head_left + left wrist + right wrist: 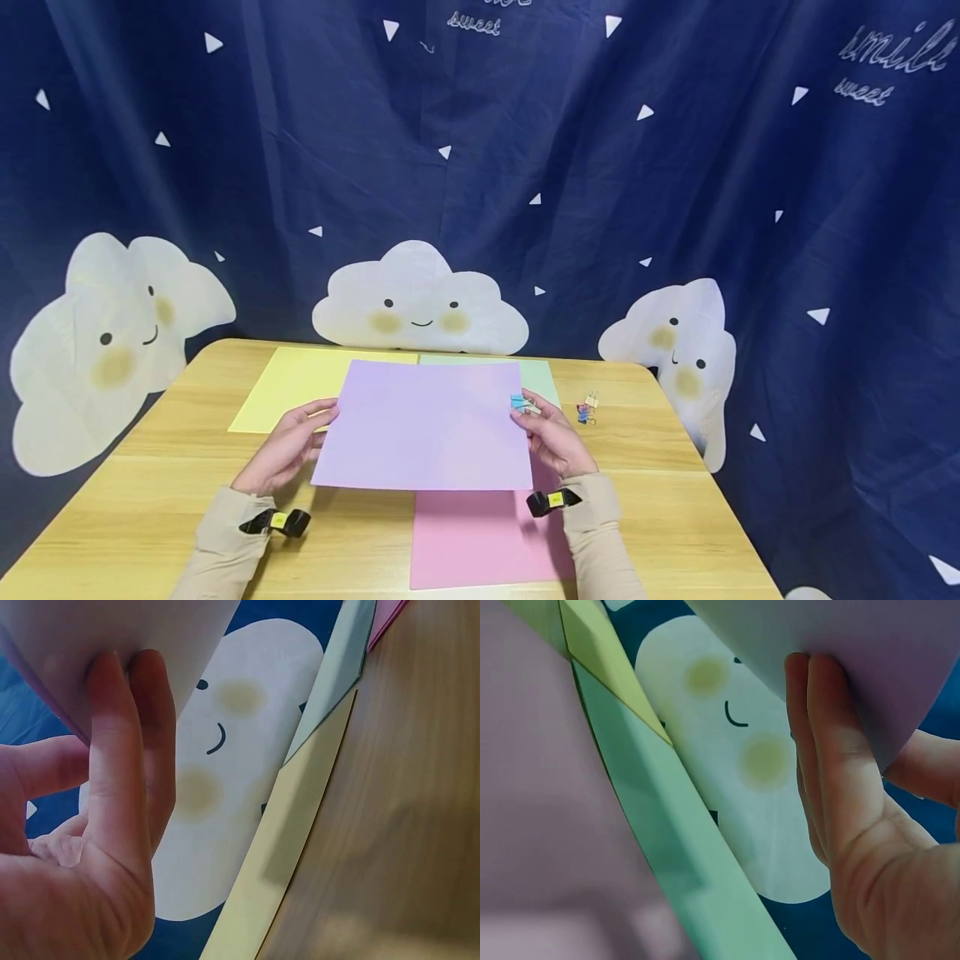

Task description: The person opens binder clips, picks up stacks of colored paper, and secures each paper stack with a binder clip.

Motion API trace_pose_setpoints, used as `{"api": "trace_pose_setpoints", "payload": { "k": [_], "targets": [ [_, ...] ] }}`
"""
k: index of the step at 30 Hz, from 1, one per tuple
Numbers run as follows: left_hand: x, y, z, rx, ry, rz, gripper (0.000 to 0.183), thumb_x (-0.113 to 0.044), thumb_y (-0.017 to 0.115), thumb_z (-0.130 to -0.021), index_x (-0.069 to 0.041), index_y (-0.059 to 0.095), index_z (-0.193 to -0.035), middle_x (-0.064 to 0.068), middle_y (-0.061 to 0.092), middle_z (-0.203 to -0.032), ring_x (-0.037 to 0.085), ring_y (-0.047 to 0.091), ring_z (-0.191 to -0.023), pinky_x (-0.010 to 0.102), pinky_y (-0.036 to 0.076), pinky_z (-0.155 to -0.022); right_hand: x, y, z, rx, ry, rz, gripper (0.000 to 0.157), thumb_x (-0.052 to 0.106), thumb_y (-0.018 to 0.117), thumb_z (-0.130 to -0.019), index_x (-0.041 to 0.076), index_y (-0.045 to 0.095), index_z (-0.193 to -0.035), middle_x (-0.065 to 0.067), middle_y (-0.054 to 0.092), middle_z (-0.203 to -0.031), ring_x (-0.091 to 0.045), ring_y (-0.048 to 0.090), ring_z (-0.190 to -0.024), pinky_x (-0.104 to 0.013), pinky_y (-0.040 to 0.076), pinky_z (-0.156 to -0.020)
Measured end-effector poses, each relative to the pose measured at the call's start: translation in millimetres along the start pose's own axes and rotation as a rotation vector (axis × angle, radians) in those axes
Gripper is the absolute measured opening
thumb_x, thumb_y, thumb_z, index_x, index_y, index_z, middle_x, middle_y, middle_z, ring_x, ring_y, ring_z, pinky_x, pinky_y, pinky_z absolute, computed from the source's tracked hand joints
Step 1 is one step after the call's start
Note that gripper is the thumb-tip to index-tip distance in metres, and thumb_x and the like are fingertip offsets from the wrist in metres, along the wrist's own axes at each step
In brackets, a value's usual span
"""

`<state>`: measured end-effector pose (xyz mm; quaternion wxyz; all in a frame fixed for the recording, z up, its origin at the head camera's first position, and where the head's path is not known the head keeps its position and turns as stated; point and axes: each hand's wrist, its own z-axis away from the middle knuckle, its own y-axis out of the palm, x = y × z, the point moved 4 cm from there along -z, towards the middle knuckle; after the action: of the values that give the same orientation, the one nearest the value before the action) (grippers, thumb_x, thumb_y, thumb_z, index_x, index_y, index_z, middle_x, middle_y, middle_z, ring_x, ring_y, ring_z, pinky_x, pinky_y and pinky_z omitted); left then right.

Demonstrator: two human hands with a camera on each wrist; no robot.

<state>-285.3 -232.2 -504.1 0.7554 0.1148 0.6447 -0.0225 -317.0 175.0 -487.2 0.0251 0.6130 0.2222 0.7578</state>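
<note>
A sheet of purple paper [427, 429] is held up over the table, tilted, its lower edge toward the person. My left hand [288, 442] pinches its left edge, thumb in front and fingers [116, 750] behind. On the opposite side my right hand [553, 437] holds the right edge in the same way; in the right wrist view its fingers [840, 742] press the back of the paper [900, 660]. At that right edge, by the thumb and index finger, sits a light-blue binder clip [518, 402] with its handles pointing outward.
On the wooden table [150, 508] lie a yellow sheet [300, 383] at back left, a pale green sheet [543, 379] at back right and a pink sheet [480, 542] in front, partly covered. Several small binder clips [587, 413] lie right of my right hand. A dark-blue curtain [420, 192] hangs behind.
</note>
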Motion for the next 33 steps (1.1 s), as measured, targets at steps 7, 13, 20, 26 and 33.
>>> {"api": "trace_pose_setpoints", "payload": {
  "k": [7, 13, 20, 26, 33],
  "targets": [
    [1.0, 0.7, 0.0, -0.016, 0.004, -0.014, 0.055, -0.021, 0.054, -0.109, 0.010, 0.033, -0.150, -0.007, 0.075, -0.094, 0.010, 0.076, -0.080, 0.027, 0.066, -0.069, -2.5, -2.9, 0.5, -0.020, 0.019, 0.038, 0.066, -0.001, 0.054, -0.104, 0.004, 0.024, -0.163, 0.010, 0.064, -0.079, 0.005, 0.045, -0.053, -0.009, 0.038, -0.049],
    [0.6, 0.8, 0.0, -0.021, 0.015, -0.027, 0.061, -0.020, 0.056, -0.108, 0.014, 0.029, -0.151, -0.008, 0.077, -0.093, 0.010, 0.076, -0.081, 0.027, 0.066, -0.069, -2.3, -5.0, 1.7, -0.035, 0.020, 0.056, 0.067, 0.000, 0.056, -0.103, 0.004, 0.025, -0.163, 0.011, 0.061, -0.072, 0.003, 0.039, -0.048, -0.010, 0.034, -0.046],
    [-0.9, 0.5, 0.7, -0.019, 0.013, -0.026, 0.063, -0.019, 0.056, -0.108, 0.016, 0.028, -0.152, -0.007, 0.077, -0.093, 0.010, 0.076, -0.081, 0.027, 0.066, -0.070, -0.4, -3.4, 3.7, -0.010, 0.017, 0.052, 0.066, 0.000, 0.055, -0.104, 0.002, 0.023, -0.162, 0.012, 0.065, -0.076, 0.005, 0.045, -0.051, -0.009, 0.038, -0.049],
    [0.3, -1.4, 2.6, -0.020, 0.010, -0.040, 0.065, -0.020, 0.055, -0.108, 0.015, 0.025, -0.154, -0.008, 0.077, -0.096, 0.010, 0.077, -0.085, 0.028, 0.066, -0.073, 0.6, -1.5, 4.2, 0.007, 0.014, 0.041, 0.064, -0.001, 0.053, -0.104, 0.001, 0.024, -0.161, 0.012, 0.067, -0.081, 0.005, 0.048, -0.053, -0.009, 0.040, -0.049],
    [-1.6, -1.8, 3.4, -0.031, 0.012, -0.033, 0.064, -0.020, 0.056, -0.108, 0.015, 0.027, -0.153, -0.008, 0.076, -0.094, 0.010, 0.076, -0.083, 0.026, 0.066, -0.071, 1.4, 0.9, 4.6, 0.007, 0.020, 0.028, 0.064, -0.001, 0.053, -0.104, 0.001, 0.024, -0.161, 0.011, 0.067, -0.085, 0.005, 0.048, -0.056, -0.010, 0.043, -0.053]
  ]
}}
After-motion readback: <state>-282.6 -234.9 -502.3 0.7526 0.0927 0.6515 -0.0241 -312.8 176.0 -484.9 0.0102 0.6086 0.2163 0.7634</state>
